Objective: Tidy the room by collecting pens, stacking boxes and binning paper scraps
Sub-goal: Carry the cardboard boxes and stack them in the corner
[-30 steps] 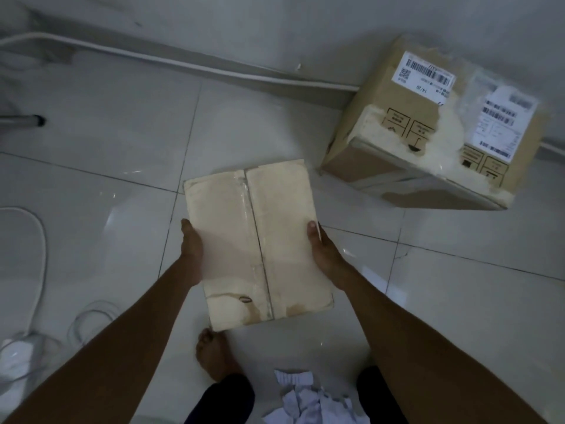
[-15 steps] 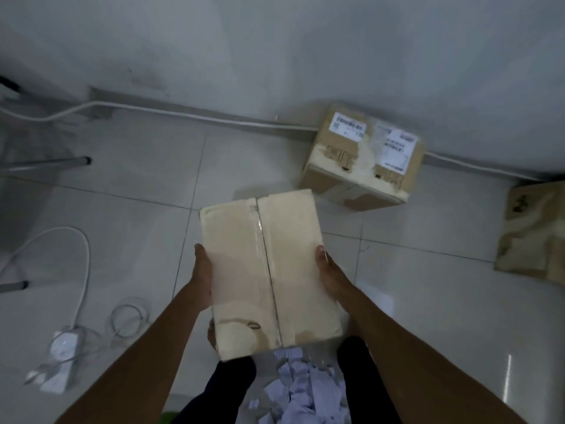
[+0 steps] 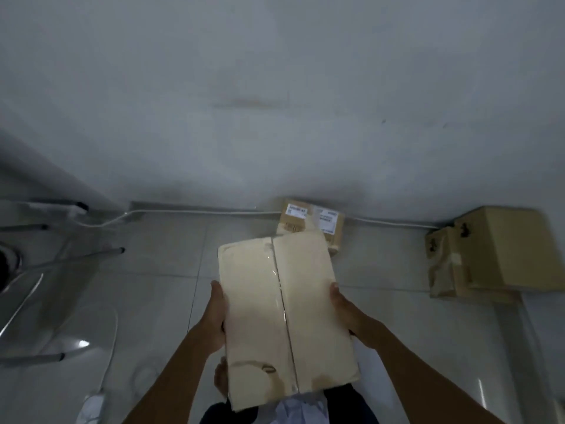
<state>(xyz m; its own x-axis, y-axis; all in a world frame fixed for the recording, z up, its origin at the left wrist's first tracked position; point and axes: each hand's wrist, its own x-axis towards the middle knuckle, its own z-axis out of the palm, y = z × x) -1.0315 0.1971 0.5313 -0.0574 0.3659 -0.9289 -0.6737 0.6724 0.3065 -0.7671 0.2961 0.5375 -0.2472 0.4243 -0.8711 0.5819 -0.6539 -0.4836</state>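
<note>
I carry a pale cream cardboard box (image 3: 284,319), taped down its middle, well above the floor. My left hand (image 3: 215,313) grips its left side and my right hand (image 3: 345,310) grips its right side, thumbs on the top face. A brown box with white shipping labels (image 3: 330,221) stands on the floor against the wall, partly hidden behind the held box. A larger brown box (image 3: 501,252) lies tilted at the right by the wall. White paper scraps (image 3: 301,410) lie on the floor under the held box, between my legs.
A white cable (image 3: 201,212) runs along the foot of the wall. Chair legs (image 3: 76,258) stand at the left. A white power strip (image 3: 91,405) and its looped cord lie at the lower left. My foot (image 3: 220,377) shows under the box.
The view has risen and pulled back: the held box came up with both hands, the labelled box now looks smaller and farther, and the larger box at the right is in fuller view.
</note>
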